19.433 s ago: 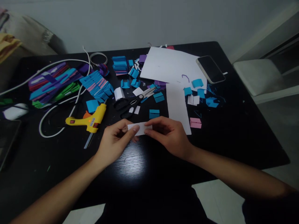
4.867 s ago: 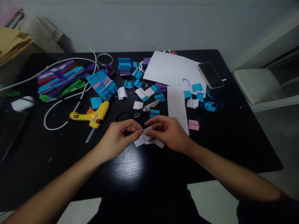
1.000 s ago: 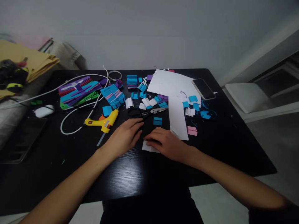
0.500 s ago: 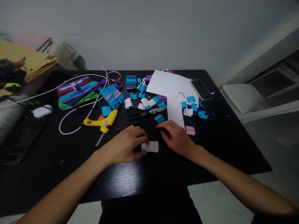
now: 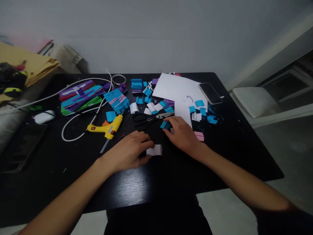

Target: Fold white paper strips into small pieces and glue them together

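My left hand (image 5: 135,147) has its thumb and fingers closed on a small creased white paper piece (image 5: 157,149), whose right end sticks out past the fingertips. Farther right, my right hand (image 5: 183,133) reaches over a small folded blue paper piece (image 5: 164,125), the thumb and fingers closing on its right side. Part of the blue piece is hidden beneath the fingertips. Just behind that piece lie black-handled scissors (image 5: 144,121) with their blades pointing right. A pink paper piece (image 5: 199,136) shows partly behind my right hand.
A yellow glue gun (image 5: 111,128) with a lit switch lies left, near a looping white cable (image 5: 64,132). Colored paper strips (image 5: 79,98) and folded blue pieces (image 5: 117,99) are piled behind. White sheets (image 5: 176,86) and a phone (image 5: 210,93) lie at the back right.
My right hand has moved forward and slightly left onto the blue paper piece. My left hand, with the white piece, has shifted slightly left, and the white piece is a little farther from me.
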